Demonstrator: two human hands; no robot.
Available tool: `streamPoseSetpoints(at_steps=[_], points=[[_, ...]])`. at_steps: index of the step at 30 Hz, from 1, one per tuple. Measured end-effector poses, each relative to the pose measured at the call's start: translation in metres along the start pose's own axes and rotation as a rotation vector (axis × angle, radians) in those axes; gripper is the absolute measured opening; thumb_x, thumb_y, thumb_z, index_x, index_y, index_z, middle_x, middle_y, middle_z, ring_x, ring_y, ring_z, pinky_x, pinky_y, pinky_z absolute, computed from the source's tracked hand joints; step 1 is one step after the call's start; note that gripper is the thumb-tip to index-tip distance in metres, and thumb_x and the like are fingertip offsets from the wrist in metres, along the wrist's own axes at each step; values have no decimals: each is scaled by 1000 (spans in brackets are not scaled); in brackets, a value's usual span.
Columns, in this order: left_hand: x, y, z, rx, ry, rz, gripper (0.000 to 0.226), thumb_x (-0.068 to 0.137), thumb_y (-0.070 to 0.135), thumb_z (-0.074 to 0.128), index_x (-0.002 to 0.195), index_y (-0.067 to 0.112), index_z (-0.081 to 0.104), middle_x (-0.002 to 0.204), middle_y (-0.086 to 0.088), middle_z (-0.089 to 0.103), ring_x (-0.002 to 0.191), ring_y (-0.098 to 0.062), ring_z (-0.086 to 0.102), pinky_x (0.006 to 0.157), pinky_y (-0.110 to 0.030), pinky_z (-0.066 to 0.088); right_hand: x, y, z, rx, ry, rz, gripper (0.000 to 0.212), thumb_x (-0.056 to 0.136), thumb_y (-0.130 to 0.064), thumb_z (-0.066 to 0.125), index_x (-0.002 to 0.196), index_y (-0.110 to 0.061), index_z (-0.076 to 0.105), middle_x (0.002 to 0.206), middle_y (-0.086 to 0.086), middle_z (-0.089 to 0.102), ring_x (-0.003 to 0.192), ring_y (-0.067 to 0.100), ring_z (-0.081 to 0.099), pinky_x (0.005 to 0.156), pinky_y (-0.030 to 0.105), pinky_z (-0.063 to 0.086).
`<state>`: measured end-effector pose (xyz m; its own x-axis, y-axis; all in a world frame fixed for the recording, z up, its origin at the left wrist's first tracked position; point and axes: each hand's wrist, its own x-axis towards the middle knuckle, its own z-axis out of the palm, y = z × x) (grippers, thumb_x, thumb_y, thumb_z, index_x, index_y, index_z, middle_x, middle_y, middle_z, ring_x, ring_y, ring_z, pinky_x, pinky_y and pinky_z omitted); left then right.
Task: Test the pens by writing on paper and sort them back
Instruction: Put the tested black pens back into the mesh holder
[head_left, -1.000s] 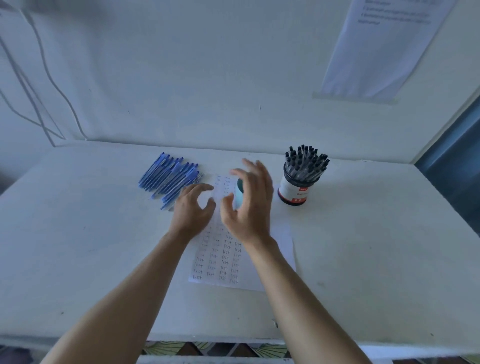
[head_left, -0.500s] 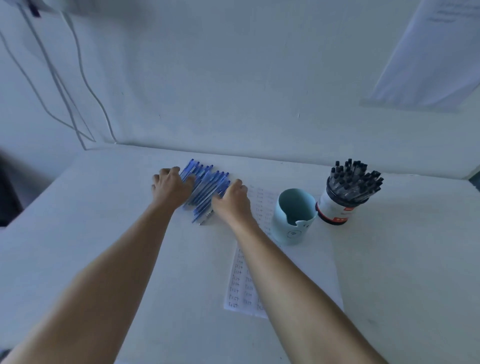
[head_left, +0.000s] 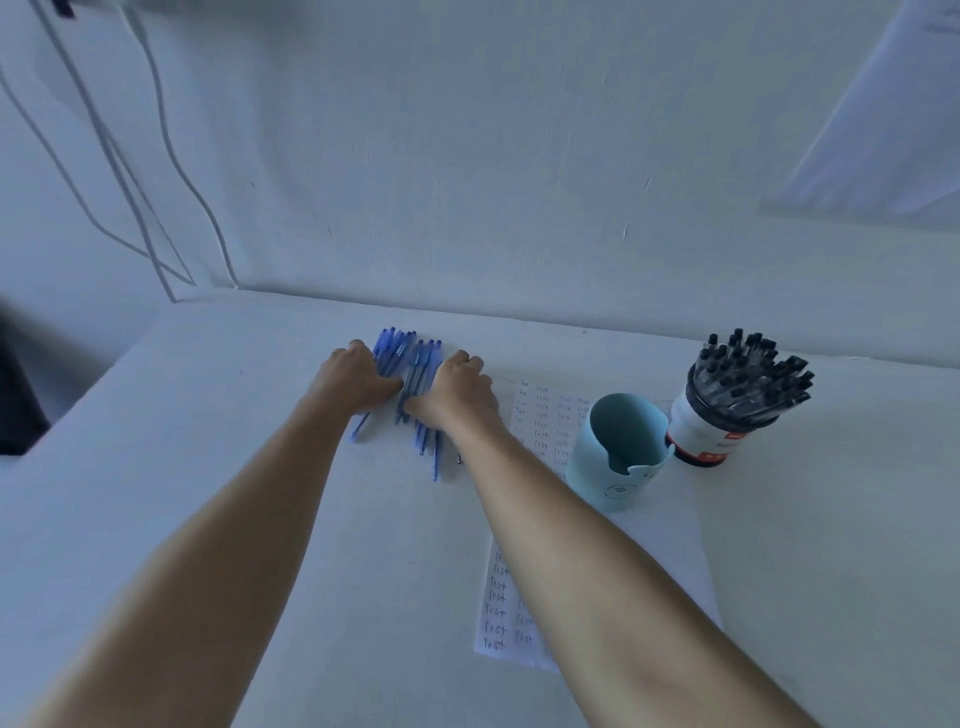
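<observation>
Beside the blue pens (head_left: 410, 364), the paper (head_left: 545, 431) repeats handwritten "Test".

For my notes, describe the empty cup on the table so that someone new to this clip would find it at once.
On the white table, look right of the right hand, where the sheet of paper covered in handwritten words lies. The light blue cup stands on that sheet, upright and open-topped. Unlike the white pot just behind and to its right, crammed with black-capped pens, it holds nothing.
</observation>
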<state>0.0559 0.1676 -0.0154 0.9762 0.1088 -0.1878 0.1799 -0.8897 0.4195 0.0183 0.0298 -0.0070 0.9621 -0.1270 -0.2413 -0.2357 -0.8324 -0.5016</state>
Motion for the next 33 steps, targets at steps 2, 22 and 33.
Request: streamPoseSetpoints(at_steps=[2, 22, 33], points=[[-6, -1, -1, 46, 4, -8, 38, 85, 30, 65, 103, 2, 49, 94, -12, 53, 87, -29, 54, 63, -32, 37, 0, -4, 3, -44, -13, -6, 85, 82, -44, 75, 140, -2, 30, 134, 12, 35, 123, 31, 43, 82, 35, 41], [-53, -24, 4, 149, 71, -103, 27, 94, 12, 43, 117, 0, 47, 125, -24, 57, 115, -42, 55, 90, -43, 44, -18, -6, 9, -166, -5, -102, 45, 96, -5, 51, 136, 1, 30, 134, 18, 38, 120, 38, 52, 91, 41, 47], [-100, 25, -15, -251, 28, 111, 15, 101, 18, 35, 103, 4, 41, 102, -20, 55, 87, -34, 49, 70, -37, 36, -65, 12, -35, 424, 155, -250, 21, 105, -16, 40, 121, -2, 39, 119, 15, 46, 87, 22, 48, 69, 29, 35]])
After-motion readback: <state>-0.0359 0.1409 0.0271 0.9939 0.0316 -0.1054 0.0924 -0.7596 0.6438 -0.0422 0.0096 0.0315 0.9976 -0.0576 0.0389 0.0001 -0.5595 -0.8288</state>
